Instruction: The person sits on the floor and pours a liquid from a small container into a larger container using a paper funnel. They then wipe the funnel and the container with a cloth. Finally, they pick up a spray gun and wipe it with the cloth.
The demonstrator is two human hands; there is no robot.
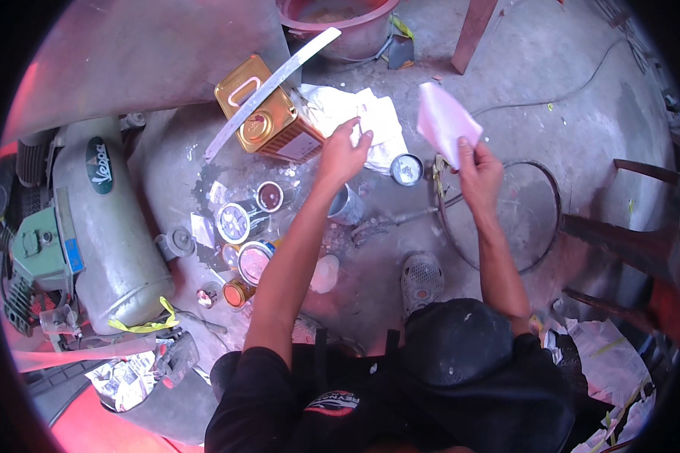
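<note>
Right hand (481, 175) pinches a thin pale-pink sheet (444, 121) toward half past one, left hand (342, 157) spreads loosely parted fingers over crumpled white sheets (383, 121) at twelve, and ten o'clock's round pale-rimmed can (270, 183) holds apparently dark-red liquid (268, 196).

Grey concrete flr (540, 124), stained in spots, w/ reddish light (29, 83) far L

1. Air compressor (117, 234), left: grey cylindrical tank, green pump head (39, 241).
2. Yellow ribbon (149, 323), near the tank's lower end.
3. Square gold tin (282, 115), with handle and round cap.
4. Long pale strip (270, 87), laid across the tin's top.
5. Round tub (355, 47), reddish, at the upper edge.
6. Brown post (474, 34), right of the tub.
7. Dark hose (560, 204), looped on the concrete floor (521, 211).
8. Crumpled printed paper (127, 380), lower left.
</note>
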